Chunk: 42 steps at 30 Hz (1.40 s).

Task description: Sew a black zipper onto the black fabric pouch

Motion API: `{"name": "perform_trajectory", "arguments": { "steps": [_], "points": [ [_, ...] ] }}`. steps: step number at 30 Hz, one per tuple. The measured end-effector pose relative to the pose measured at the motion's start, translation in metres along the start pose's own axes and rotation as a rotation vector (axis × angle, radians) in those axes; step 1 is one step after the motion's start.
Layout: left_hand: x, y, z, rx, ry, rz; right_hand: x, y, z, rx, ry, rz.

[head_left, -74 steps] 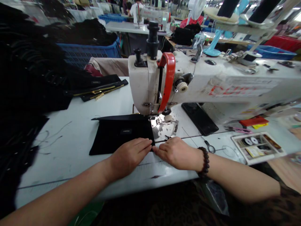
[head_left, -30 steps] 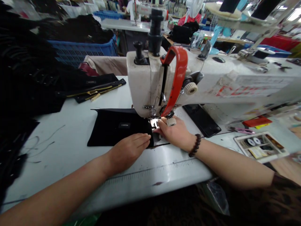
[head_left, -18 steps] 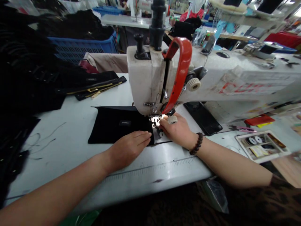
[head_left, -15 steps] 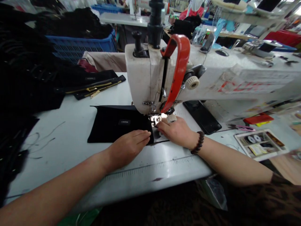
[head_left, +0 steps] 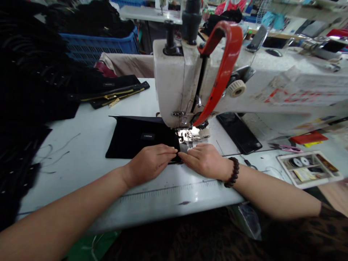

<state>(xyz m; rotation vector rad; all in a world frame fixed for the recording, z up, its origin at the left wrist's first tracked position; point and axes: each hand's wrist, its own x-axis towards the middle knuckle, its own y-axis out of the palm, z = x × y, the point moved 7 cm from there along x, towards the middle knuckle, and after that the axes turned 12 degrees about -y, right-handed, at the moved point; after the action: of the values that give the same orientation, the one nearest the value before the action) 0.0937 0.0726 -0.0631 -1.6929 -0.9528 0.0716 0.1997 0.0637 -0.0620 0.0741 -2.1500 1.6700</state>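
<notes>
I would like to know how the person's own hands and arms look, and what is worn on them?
The left hand and right hand wear no gloves. A bracelet of dark brown round beads circles the right wrist. A dark sleeve with brown spots ends on the right arm; no left sleeve is visible.

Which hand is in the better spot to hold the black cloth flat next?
Probably the left hand: it already reaches over the black cloth. The right hand has just its fingertips by the cloth's edge; most of it is beyond that.
</notes>
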Motion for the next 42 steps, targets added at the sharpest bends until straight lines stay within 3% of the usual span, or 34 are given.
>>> {"name": "perform_trajectory", "arguments": {
  "steps": [11, 18, 26, 33, 42],
  "points": [
    [0.006, -0.006, 0.006, -0.128, -0.069, -0.011, 0.006, -0.002, 0.005, -0.026, -0.042, -0.008],
    [0.002, -0.001, 0.002, -0.069, -0.018, -0.016, 0.008, -0.001, -0.001, 0.144, -0.054, -0.065],
    [0.001, 0.0, -0.012, 0.131, 0.126, -0.002, 0.002, 0.002, 0.013, 0.188, -0.073, 0.127],
    [0.001, 0.0, -0.017, 0.174, 0.182, 0.015, -0.003, -0.002, 0.005, 0.216, 0.012, 0.022],
    [0.005, 0.001, -0.011, 0.196, 0.189, 0.033, -0.003, 0.011, 0.002, 0.232, 0.103, 0.232]
  ]
}}
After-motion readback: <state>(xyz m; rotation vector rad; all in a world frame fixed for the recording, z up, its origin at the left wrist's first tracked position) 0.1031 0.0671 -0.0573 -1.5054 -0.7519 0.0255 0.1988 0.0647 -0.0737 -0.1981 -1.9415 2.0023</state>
